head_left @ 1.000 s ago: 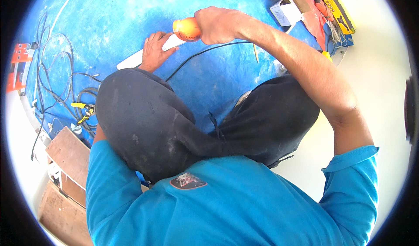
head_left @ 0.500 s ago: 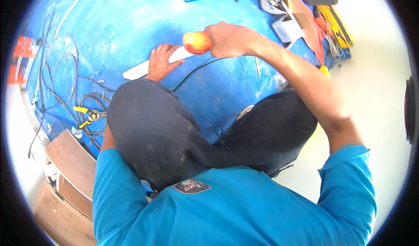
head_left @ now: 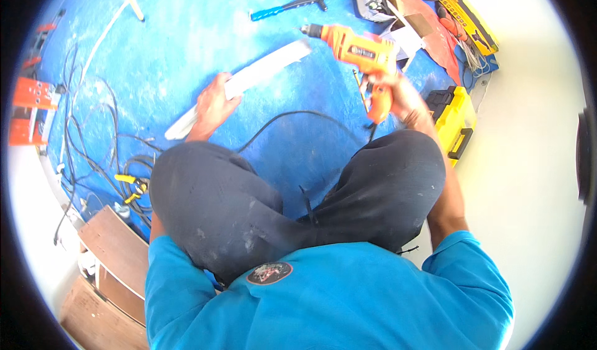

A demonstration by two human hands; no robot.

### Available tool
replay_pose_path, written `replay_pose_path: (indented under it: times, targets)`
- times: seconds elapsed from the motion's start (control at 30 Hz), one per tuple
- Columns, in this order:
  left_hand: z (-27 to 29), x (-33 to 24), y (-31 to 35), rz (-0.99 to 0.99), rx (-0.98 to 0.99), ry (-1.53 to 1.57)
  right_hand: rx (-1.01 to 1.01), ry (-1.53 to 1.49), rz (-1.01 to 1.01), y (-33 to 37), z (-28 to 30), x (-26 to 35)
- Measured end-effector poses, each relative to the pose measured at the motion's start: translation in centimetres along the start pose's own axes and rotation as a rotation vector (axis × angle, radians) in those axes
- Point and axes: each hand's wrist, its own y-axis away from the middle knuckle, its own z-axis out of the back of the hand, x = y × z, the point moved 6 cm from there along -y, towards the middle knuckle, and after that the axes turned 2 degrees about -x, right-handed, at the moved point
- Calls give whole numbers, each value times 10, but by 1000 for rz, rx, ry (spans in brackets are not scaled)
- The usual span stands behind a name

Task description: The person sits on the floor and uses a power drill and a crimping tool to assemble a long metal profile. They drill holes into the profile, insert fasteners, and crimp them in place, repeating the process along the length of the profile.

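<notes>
A long white strip (head_left: 267,70) slants across the blue floor (head_left: 180,45) in front of my knees. My left hand (head_left: 214,107) is closed around its nearer part, fingers over the far edge. Off to the right, my right hand (head_left: 401,95) grips an orange power drill (head_left: 357,48) by its handle. The drill is held above the floor, its black chuck (head_left: 313,30) pointing left, apart from the strip's far end. Whether a bit sits in the chuck I cannot tell. A black cord (head_left: 298,112) curves over the floor below the drill.
A hand riveter with blue handles (head_left: 298,5) lies at the far side. Beyond the drill are an opened white box (head_left: 404,39) and a red sheet (head_left: 429,36). A yellow toolbox (head_left: 457,123) stands right. Black cables (head_left: 74,126), yellow-handled pliers (head_left: 134,185) and wooden boards (head_left: 112,232) are left.
My right hand has swung the drill away from the strip to the right, turning it side-on. My left hand has shifted slightly left and nearer with the strip. The view has moved a little.
</notes>
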Motion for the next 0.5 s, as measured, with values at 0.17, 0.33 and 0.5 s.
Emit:
replay_pose_path:
  times: [0.17, 0.33, 0.5]
  targets:
    - [47, 35, -24, 88, 28, 427, -109, -290, -178, 12, 22, -121]
    - [60, 57, -24, 466, 122, 550, -99, -378, -261, -9, 4, -191]
    - [43, 46, -30, 429, 147, 732, -22, -410, -280, -18, -3, -220]
